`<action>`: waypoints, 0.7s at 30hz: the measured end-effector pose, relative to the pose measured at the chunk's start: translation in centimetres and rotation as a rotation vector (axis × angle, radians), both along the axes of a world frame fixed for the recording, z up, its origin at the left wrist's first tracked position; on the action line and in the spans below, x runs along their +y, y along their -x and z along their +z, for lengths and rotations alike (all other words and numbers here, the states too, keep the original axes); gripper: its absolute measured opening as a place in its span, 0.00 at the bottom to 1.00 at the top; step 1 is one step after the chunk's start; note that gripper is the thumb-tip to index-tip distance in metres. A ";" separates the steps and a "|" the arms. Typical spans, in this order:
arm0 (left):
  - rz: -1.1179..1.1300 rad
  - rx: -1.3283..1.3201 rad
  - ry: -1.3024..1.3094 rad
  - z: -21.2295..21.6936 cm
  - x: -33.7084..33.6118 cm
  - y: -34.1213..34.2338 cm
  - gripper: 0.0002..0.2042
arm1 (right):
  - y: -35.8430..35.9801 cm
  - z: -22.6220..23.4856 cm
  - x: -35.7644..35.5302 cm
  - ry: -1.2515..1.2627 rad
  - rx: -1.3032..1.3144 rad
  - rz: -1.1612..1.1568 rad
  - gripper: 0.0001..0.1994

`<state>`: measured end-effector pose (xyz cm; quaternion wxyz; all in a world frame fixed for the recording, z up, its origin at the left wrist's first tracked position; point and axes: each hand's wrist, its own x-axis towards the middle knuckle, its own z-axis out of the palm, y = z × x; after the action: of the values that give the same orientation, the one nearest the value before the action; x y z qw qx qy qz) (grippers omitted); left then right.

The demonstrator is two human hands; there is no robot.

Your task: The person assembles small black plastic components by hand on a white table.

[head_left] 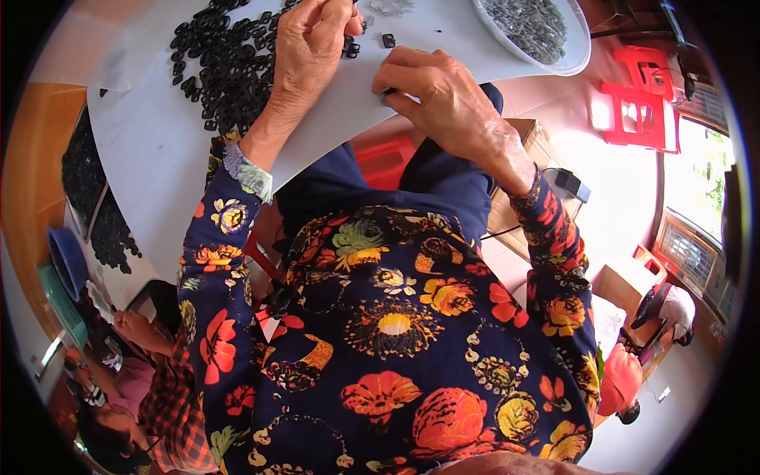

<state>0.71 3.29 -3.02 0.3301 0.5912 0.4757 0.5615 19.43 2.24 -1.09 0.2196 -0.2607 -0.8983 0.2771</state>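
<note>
My left hand point(310, 43) is raised over the table near the top edge of the view, its fingertips pinched together. What it holds, if anything, is too small and hidden to name. Closer to the table's near edge, my right hand point(439, 91) is curled, thumb and fingers closed around a small black plastic piece point(388, 93) that barely shows. A large pile of small black plastic pieces point(226, 67) spreads on the white table point(146, 134) left of my left hand. Between the hands lies a loose black piece point(388, 40), with a few small clear parts point(392, 7) beyond it.
A round white tub point(583, 59) full of small clear parts sits at the table's right. Red stools point(633, 115) and a cardboard box point(526, 142) stand to the right. Another person in a checked shirt point(178, 416) sits at lower left, near blue and green baskets point(63, 305).
</note>
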 end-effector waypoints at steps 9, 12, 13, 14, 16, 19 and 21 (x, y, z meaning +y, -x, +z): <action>-0.011 0.002 -0.009 -0.3 0.0 -0.1 0.10 | -0.9 -0.4 -0.2 -0.093 -0.039 -0.100 0.10; -0.006 0.008 -0.001 -0.1 -0.1 -0.1 0.10 | -1.1 -0.5 -0.3 -0.125 -0.039 -0.084 0.09; -0.002 0.018 0.009 -0.1 -0.1 -0.1 0.10 | -1.0 -0.5 -0.4 -0.125 -0.039 -0.083 0.09; -0.002 0.018 0.008 -0.1 -0.1 -0.1 0.10 | -0.9 -0.5 -0.4 -0.127 -0.041 -0.092 0.08; -0.003 0.005 0.006 -0.2 0.0 0.0 0.11 | -0.7 -0.4 -0.5 -0.129 -0.043 -0.101 0.08; -0.020 0.012 -0.010 -0.2 0.0 0.0 0.11 | -0.4 0.1 -0.5 -0.131 -0.102 -0.128 0.08; -0.018 0.014 0.002 -0.1 -0.1 -0.1 0.11 | -0.4 0.2 -0.4 -0.126 -0.111 -0.118 0.09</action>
<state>0.80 3.22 -3.10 0.3323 0.5992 0.4732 0.5537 19.80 1.87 -0.87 0.2014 -0.3138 -0.9079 0.1915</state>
